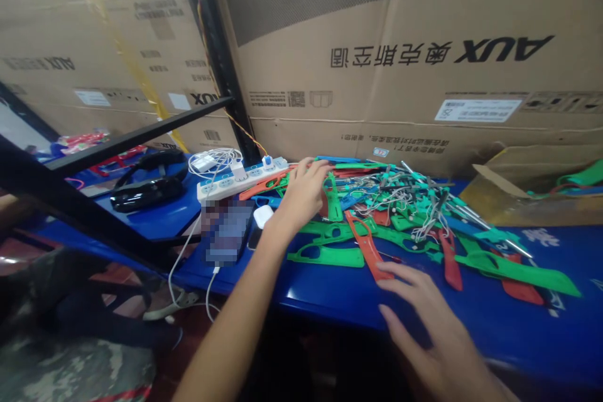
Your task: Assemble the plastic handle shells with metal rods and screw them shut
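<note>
A heap of flat green and orange-red plastic pieces, thin rods and white strings lies on the blue table. My left hand (304, 193) reaches to the heap's far left side, fingers bent loosely and spread over the pieces. Just right of it is a green plastic piece (333, 202); whether the fingers touch it is hidden. My right hand (426, 314) hovers at the near edge, thumb and fingers apart. Its fingertips are at the lower end of an orange-red plastic piece (367, 245) with an oval cutout. Other green pieces (326, 256) lie to its left.
A white power strip (242, 181) with plugs, a charging phone (228, 232) and a white earbud case (262, 216) sit on the left. A black frame post (226, 69) rises beside large cardboard boxes (400, 6). An open carton (532, 182) stands right. A person's camouflage-clad leg (80, 370) shows lower left.
</note>
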A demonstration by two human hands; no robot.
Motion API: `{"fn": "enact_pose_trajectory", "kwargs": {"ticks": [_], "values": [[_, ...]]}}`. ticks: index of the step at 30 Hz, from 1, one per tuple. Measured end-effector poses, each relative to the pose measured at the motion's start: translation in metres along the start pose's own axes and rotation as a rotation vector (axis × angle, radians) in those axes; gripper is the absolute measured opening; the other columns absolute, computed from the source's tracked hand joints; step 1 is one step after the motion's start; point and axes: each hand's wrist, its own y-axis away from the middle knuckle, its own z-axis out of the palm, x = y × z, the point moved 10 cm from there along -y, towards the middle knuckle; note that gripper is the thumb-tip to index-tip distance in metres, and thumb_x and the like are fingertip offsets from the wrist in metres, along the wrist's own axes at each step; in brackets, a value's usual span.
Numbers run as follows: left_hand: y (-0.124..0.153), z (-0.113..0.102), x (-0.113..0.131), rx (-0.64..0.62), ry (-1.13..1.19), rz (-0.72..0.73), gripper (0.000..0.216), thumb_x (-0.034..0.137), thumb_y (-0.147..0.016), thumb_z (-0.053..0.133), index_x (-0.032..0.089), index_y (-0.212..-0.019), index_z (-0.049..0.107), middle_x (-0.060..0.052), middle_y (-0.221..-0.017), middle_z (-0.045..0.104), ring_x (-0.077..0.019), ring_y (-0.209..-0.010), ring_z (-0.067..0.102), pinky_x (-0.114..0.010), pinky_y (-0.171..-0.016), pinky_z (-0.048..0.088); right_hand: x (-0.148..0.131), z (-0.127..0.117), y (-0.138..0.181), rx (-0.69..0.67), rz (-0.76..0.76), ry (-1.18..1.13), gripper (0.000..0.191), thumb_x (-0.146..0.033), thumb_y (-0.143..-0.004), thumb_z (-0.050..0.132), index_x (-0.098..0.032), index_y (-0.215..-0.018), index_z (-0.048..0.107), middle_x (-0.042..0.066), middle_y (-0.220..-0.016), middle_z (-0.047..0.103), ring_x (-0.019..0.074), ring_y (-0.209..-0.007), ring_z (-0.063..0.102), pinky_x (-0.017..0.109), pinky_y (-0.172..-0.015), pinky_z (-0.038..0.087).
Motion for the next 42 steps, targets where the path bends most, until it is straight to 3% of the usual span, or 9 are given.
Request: {"fn": "enact_pose_trajectory", "kwargs": {"ticks": [4, 9, 13, 18, 22, 24, 31, 35, 42], "values": [[-0.017, 0.038, -0.007, -0.337, -0.143, 0.176, 0.075, -0.015, -0.062, 0.049, 0.018, -0.128, 0.064, -0.010, -0.150, 0.059, -0.0333, -0.149, 0.036, -0.058, -0.120, 0.025, 0.002, 0.039, -0.006, -0.141, -0.134, 0.115, 0.027, -0.026, -0.104, 0.051, -0.029, -0.128, 0.063, 0.004, -0.138, 0.063, 0.0240, -0.132, 0.057, 0.047, -0.112, 0.049], [-0.031, 0.062, -0.015, -0.473, -0.282, 0.252, 0.054, -0.013, -0.067, 0.052, 0.016, -0.109, 0.072, -0.014, -0.125, 0.073, -0.0344, -0.131, 0.055, -0.058, -0.116, 0.030, 0.006, 0.050, -0.005, -0.150, -0.105, 0.276, 0.034, -0.039, -0.105, 0.052, -0.026, -0.136, 0.060, 0.006, -0.147, 0.059, 0.0268, -0.140, 0.052, 0.055, -0.117, 0.043], [-0.047, 0.050, -0.019, -0.463, -0.338, 0.271, 0.035, -0.005, -0.073, 0.062, 0.020, -0.095, 0.073, -0.009, -0.111, 0.074, -0.0323, -0.120, 0.058, -0.054, -0.112, 0.035, 0.009, 0.051, -0.006, -0.111, -0.054, 0.314, 0.041, -0.045, -0.105, 0.052, -0.024, -0.139, 0.057, 0.007, -0.152, 0.054, 0.0296, -0.142, 0.050, 0.058, -0.116, 0.043], [-0.048, 0.005, -0.020, -0.367, -0.355, 0.173, 0.032, 0.004, -0.072, 0.077, 0.019, -0.099, 0.069, -0.009, -0.106, 0.073, -0.0333, -0.112, 0.061, -0.052, -0.105, 0.042, 0.011, 0.041, -0.004, 0.006, -0.001, 0.269, 0.042, -0.043, -0.105, 0.053, -0.022, -0.141, 0.054, 0.010, -0.153, 0.052, 0.0329, -0.143, 0.047, 0.063, -0.117, 0.040], [-0.005, -0.034, -0.003, -0.260, -0.276, 0.055, 0.039, 0.026, -0.085, 0.078, 0.018, -0.119, 0.061, -0.011, -0.117, 0.070, -0.0299, -0.106, 0.066, -0.043, -0.090, 0.053, 0.025, 0.022, -0.001, 0.128, 0.164, 0.098, 0.039, -0.042, -0.105, 0.052, -0.025, -0.140, 0.054, 0.010, -0.151, 0.053, 0.0324, -0.141, 0.050, 0.061, -0.114, 0.044], [0.032, -0.041, 0.007, -0.189, -0.005, -0.079, 0.037, 0.036, -0.089, 0.077, 0.024, -0.120, 0.060, -0.006, -0.117, 0.070, -0.0260, -0.106, 0.067, -0.039, -0.091, 0.054, 0.038, 0.011, 0.005, 0.209, 0.279, -0.006, 0.043, -0.044, -0.103, 0.053, -0.026, -0.142, 0.052, 0.010, -0.149, 0.055, 0.0325, -0.138, 0.052, 0.058, -0.109, 0.050], [0.148, 0.024, 0.049, -0.192, 0.320, -0.200, 0.043, 0.042, -0.077, 0.087, 0.028, -0.112, 0.065, -0.008, -0.125, 0.069, -0.0309, -0.127, 0.058, -0.050, -0.106, 0.052, 0.058, 0.003, 0.021, 0.199, 0.341, -0.192, 0.043, -0.040, -0.103, 0.054, -0.028, -0.144, 0.051, 0.010, -0.152, 0.052, 0.0319, -0.139, 0.052, 0.054, -0.109, 0.051], [0.164, 0.034, 0.046, -0.123, 0.242, -0.237, 0.043, 0.043, -0.078, 0.086, 0.030, -0.115, 0.069, -0.010, -0.129, 0.070, -0.0367, -0.133, 0.055, -0.061, -0.108, 0.050, 0.046, 0.000, 0.025, 0.161, 0.248, -0.089, 0.039, -0.038, -0.104, 0.051, -0.028, -0.142, 0.053, 0.010, -0.153, 0.050, 0.0319, -0.138, 0.052, 0.051, -0.104, 0.056], [0.157, 0.037, 0.044, -0.232, 0.180, -0.209, 0.037, 0.039, -0.091, 0.074, 0.032, -0.125, 0.066, -0.009, -0.145, 0.061, -0.0356, -0.146, 0.043, -0.062, -0.113, 0.046, 0.028, 0.008, 0.044, 0.099, 0.150, 0.086, 0.043, -0.034, -0.103, 0.054, -0.032, -0.146, 0.051, 0.007, -0.151, 0.053, 0.0307, -0.134, 0.056, 0.049, -0.105, 0.057]]}}
